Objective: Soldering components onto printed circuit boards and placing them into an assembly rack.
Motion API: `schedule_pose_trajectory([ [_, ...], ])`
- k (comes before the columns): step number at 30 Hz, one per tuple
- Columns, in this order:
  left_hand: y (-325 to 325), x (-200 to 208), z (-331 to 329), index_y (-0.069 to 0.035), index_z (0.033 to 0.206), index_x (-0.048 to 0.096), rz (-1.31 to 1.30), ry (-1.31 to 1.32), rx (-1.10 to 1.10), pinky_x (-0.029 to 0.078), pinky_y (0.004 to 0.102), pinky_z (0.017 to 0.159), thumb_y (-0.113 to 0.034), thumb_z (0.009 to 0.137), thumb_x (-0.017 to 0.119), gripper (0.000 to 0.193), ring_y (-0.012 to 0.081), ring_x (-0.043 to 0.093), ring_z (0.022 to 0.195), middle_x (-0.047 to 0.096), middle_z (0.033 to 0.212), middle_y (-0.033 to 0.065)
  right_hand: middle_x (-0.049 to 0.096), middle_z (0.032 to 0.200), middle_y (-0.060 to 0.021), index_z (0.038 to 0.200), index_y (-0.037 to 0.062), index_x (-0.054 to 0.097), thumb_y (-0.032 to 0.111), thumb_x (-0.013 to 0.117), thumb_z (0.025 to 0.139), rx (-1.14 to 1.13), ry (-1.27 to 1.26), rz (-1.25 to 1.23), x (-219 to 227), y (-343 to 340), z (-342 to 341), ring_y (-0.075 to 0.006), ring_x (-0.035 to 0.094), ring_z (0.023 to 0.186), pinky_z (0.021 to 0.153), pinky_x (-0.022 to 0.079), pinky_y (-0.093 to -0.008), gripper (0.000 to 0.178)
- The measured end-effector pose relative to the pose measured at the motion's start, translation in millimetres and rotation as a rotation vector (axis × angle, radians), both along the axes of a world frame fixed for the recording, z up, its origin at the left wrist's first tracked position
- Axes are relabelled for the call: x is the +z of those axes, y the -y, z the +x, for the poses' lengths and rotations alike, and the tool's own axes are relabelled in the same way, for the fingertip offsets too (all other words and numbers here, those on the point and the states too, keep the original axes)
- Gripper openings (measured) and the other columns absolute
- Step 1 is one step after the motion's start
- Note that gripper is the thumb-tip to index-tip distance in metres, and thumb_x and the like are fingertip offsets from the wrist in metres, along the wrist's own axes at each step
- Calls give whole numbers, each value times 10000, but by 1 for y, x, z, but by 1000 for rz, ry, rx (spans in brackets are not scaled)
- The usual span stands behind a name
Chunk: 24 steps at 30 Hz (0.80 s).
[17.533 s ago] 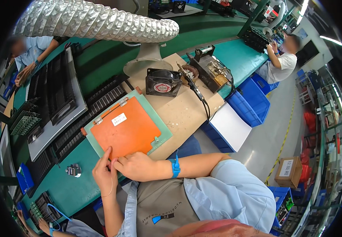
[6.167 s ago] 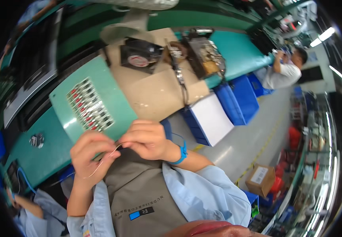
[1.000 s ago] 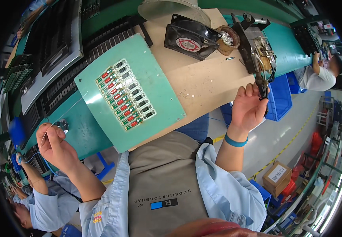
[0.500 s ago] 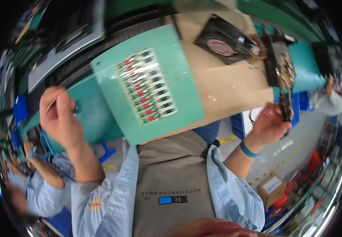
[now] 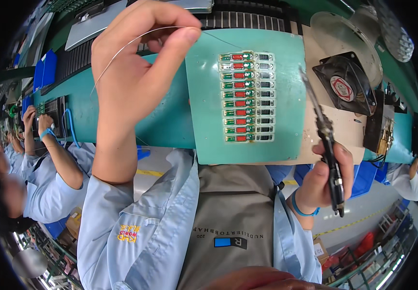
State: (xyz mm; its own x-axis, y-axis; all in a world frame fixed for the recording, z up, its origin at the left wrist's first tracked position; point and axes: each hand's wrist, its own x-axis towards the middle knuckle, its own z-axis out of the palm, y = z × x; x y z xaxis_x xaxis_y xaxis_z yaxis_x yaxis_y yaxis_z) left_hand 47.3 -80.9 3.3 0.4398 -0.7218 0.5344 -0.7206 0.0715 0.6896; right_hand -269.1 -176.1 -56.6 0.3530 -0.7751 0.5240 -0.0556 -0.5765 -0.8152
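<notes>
Between thumb and forefinger, my left hand (image 5: 143,63) pinches a thin solder wire (image 5: 129,44). One end of the wire points at the top of a column of small circuit boards (image 5: 240,94); the rest curls down past my wrist. The boards are green with red parts and black chips, set in a row on a green plate (image 5: 209,125). To the right of the plate, my right hand (image 5: 332,169) is closed around a black soldering iron (image 5: 333,166). Its metal tip points up and away, beside the plate's right edge and apart from the boards.
A black fan (image 5: 341,87) and the soldering iron stand (image 5: 382,126) are at the right on brown board (image 5: 315,130). A ribbed black conveyor (image 5: 247,20) runs along the back. At the left, a co-worker's arm (image 5: 56,150) reaches to the same bench.
My left hand has moved right and up with the wire, toward the boards. My right hand has brought the iron away from the stand, leftward to the plate's side. The view has shifted.
</notes>
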Motion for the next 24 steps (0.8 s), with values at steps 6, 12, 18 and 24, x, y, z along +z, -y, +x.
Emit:
schedule_pose_trajectory([
  [6,19,-5,11,11,904,716,-17,98,-107,428,242,604,14,822,711,82,144,517,657,647,818,79,721,1001,-184,1143,-17,693,163,862,831,136,-183,-65,0,-7,33,-267,696,802,735,577,-355,397],
  [12,28,-9,11,-5,792,702,-22,0,-122,405,239,588,50,751,733,76,136,499,641,643,787,66,735,1005,-174,1125,-22,708,141,861,820,195,-224,-75,-13,-7,43,-271,693,807,748,579,-351,378],
  [18,33,-15,12,-11,791,707,-16,8,-114,414,247,590,40,733,739,84,142,507,647,658,768,69,736,996,-162,1122,-27,711,133,857,817,190,-265,-67,-18,-3,49,-264,687,798,748,578,-347,375],
  [24,35,-22,15,-10,794,709,-21,-7,-124,418,248,593,40,731,740,86,144,512,651,662,772,71,735,998,-163,1125,-29,710,120,854,815,199,-260,-52,-20,-1,53,-260,686,797,749,579,-345,372],
])
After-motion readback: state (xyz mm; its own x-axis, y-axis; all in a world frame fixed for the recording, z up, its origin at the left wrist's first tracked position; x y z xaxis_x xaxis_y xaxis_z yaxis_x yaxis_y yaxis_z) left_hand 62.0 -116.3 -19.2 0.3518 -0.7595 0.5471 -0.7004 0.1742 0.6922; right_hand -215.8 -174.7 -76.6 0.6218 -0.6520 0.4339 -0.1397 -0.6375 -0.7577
